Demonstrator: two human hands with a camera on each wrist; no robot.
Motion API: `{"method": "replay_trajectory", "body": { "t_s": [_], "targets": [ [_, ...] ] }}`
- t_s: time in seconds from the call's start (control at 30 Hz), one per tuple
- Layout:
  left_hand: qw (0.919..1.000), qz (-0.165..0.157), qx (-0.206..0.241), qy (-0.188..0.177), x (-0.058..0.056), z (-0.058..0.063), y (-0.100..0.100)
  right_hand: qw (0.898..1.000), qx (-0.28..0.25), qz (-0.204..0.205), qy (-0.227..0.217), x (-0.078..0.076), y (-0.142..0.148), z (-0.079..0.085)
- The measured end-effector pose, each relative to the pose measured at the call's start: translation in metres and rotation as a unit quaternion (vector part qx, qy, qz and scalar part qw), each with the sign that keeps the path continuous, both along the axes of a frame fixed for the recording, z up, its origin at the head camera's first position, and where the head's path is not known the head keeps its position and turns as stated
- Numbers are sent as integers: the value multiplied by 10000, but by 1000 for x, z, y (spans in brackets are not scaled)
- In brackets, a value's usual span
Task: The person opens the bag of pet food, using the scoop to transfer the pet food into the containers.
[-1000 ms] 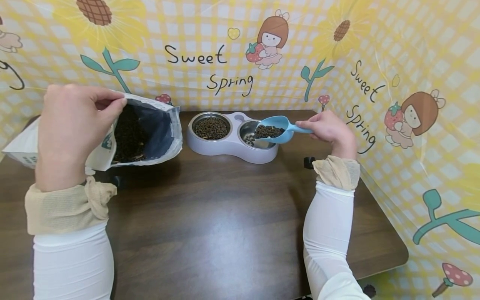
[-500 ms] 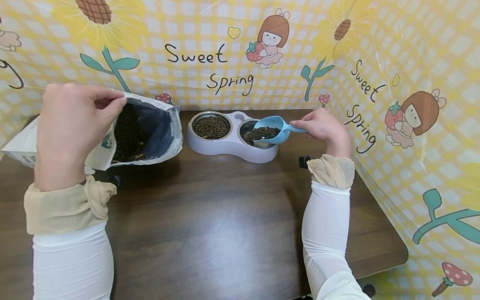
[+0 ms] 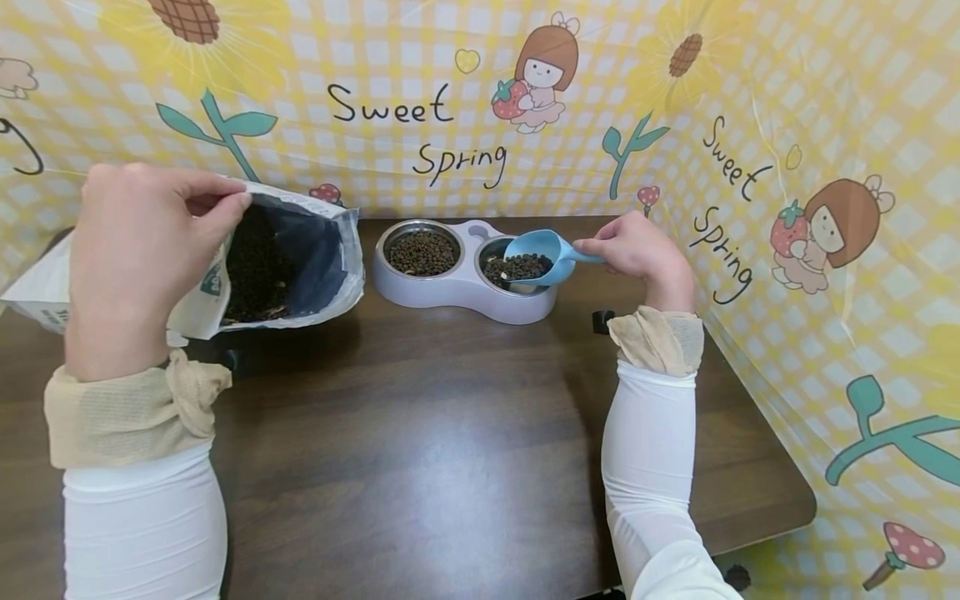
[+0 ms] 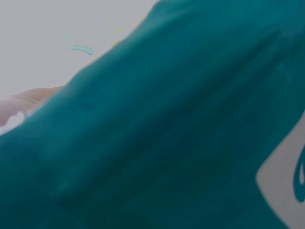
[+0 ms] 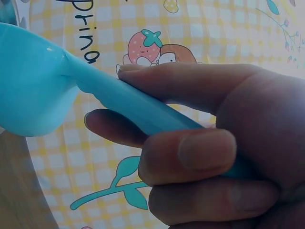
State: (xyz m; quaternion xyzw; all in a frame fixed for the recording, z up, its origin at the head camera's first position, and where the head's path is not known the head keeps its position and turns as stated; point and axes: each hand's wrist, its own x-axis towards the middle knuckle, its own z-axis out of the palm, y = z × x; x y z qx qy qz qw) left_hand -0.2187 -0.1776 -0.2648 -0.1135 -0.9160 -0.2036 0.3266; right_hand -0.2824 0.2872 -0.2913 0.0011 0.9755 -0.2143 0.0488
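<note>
My left hand [image 3: 135, 258] pinches the top edge of a white pet food bag [image 3: 330, 312] between thumb and fingers. The bag's mouth gapes toward the right, with dark kibble inside; its teal printed side [image 4: 152, 124] fills the left wrist view. My right hand [image 3: 637, 254] grips the handle of a light blue scoop [image 3: 561, 271], fingers curled round it in the right wrist view. The scoop is tipped into the right bowl of a pale lilac double pet bowl [image 3: 465, 296], kibble [image 3: 528, 267] at its lip and in the bowl. Kibble [image 3: 422, 252] covers the left steel bowl.
The brown wooden table [image 3: 420, 433] stretches in front of the bowls. A yellow checked cloth [image 3: 405, 50] with flowers and cartoon figures hangs close behind them and along the right side.
My right hand has moved slightly left with the scoop, tilting it lower into the right bowl, and kibble has slid toward its lip. My left hand still holds the bag in place.
</note>
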Motion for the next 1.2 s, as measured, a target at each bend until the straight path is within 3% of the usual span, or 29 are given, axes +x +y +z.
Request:
{"method": "replay_trajectory", "body": {
  "t_s": [0.37, 0.87, 1.2],
  "targets": [
    [10000, 31, 7, -55, 0, 2, 1, 9990, 228, -95, 369, 8, -2, 9],
    [9999, 41, 4, -99, 0, 1, 1, 9982, 480, -316, 175, 14, -6, 16],
    [9999, 62, 34, -156, 1, 1, 2, 9966, 676, -366, 305, 15, -7, 17]
  ]
}}
